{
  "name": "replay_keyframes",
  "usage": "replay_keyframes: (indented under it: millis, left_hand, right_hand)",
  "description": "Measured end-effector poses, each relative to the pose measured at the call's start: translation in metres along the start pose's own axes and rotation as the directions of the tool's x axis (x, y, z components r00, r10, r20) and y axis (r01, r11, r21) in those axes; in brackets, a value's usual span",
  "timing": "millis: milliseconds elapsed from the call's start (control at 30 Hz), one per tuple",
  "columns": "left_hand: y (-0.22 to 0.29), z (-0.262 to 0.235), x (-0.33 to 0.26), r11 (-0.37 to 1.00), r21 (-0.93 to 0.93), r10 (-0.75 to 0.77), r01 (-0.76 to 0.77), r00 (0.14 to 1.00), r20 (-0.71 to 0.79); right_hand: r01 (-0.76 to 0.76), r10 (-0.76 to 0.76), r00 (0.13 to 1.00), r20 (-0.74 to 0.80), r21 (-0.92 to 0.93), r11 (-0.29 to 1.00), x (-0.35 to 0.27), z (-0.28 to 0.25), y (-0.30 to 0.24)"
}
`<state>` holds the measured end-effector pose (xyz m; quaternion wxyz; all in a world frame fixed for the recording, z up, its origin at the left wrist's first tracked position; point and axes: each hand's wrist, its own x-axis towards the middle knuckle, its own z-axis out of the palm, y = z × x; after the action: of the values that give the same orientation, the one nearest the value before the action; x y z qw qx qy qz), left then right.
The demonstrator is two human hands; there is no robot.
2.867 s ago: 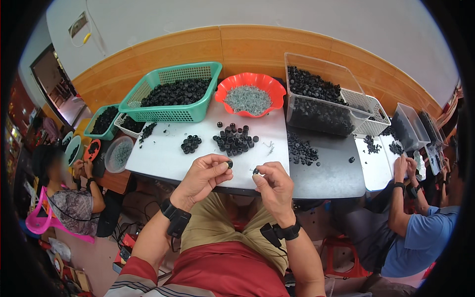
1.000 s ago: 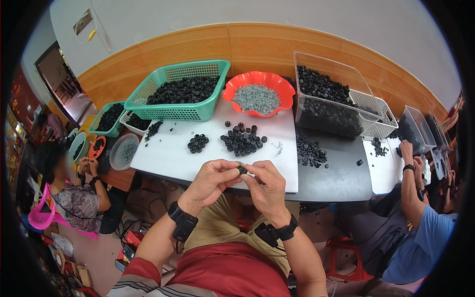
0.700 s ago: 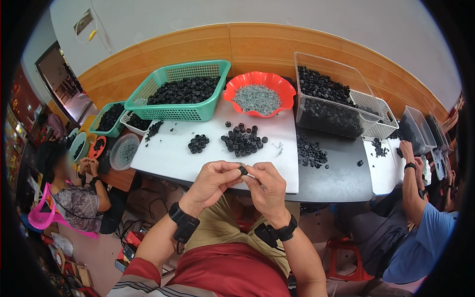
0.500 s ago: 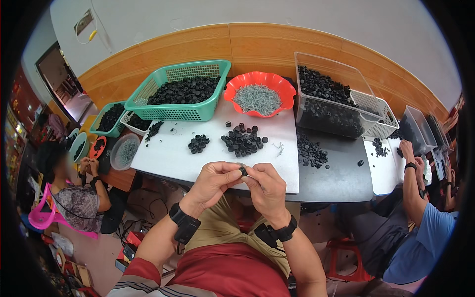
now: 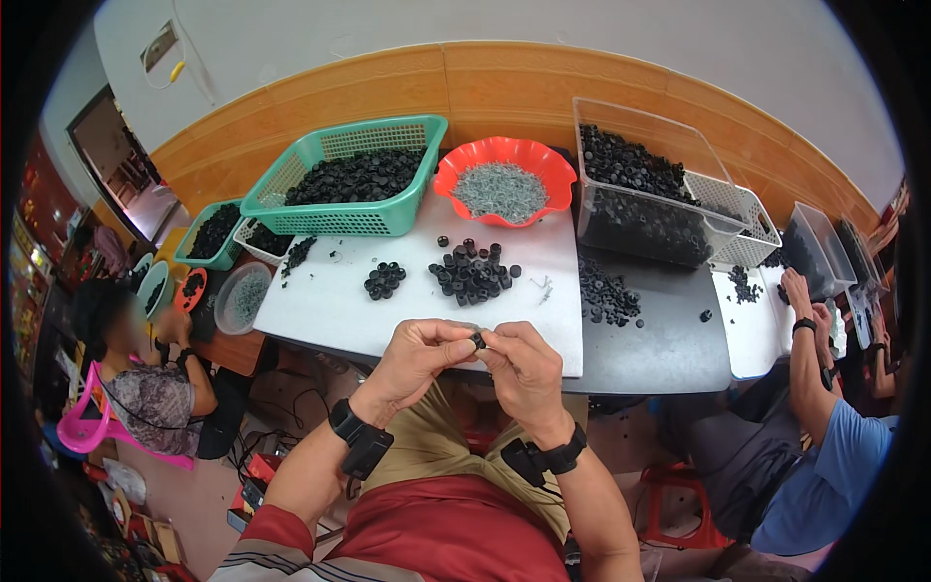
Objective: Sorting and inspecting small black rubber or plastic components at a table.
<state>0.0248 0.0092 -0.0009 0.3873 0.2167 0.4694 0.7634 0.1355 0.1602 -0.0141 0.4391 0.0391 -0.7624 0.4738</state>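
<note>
A: Both hands pinch one small black part (image 5: 477,340) at frame centre, left hand (image 5: 419,351) and right hand (image 5: 524,364) closed on it by the fingertips, just off the table (image 5: 335,310) edge.

B: Judging by that hold, a slip would drop it to the lap.

A: And any signs?

B: A pale wall plate (image 5: 158,47), upper left.

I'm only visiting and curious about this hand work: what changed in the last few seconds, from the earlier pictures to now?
The left hand and right hand drew back from the white board and came together at its near edge, pinching one small black part between their fingertips. The piles of black parts, green basket and red bowl stayed put.
</note>
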Motion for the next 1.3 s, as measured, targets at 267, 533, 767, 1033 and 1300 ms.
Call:
replay_keyframes:
  millis: [267,533,767,1033,1300]
  left_hand:
    - [0.001,0.002,0.001,1.000,0.015,-0.008,0.008,1.000,0.014]
    - [0.000,0.001,0.000,1.000,0.011,-0.028,0.028,1.000,-0.004]
    - [0.000,0.002,0.000,0.999,-0.035,-0.029,0.029,0.999,-0.018]
    - [0.000,0.003,0.000,0.998,-0.067,-0.022,0.020,0.999,-0.031]
    - [-0.002,0.003,0.000,0.998,-0.062,-0.017,0.015,0.999,-0.042]
  right_hand:
    - [-0.021,0.022,0.999,0.024,-0.027,0.999,0.002,-0.003,-0.002]
    - [0.000,0.001,1.000,0.014,-0.095,0.995,0.002,-0.002,-0.004]
    - [-0.022,0.019,1.000,-0.025,-0.089,0.996,-0.002,0.003,-0.004]
    - [-0.009,0.000,0.996,-0.085,-0.115,0.993,-0.003,0.008,-0.005]
    - [0.018,-0.025,0.996,-0.081,-0.087,0.996,-0.003,0.008,-0.002]
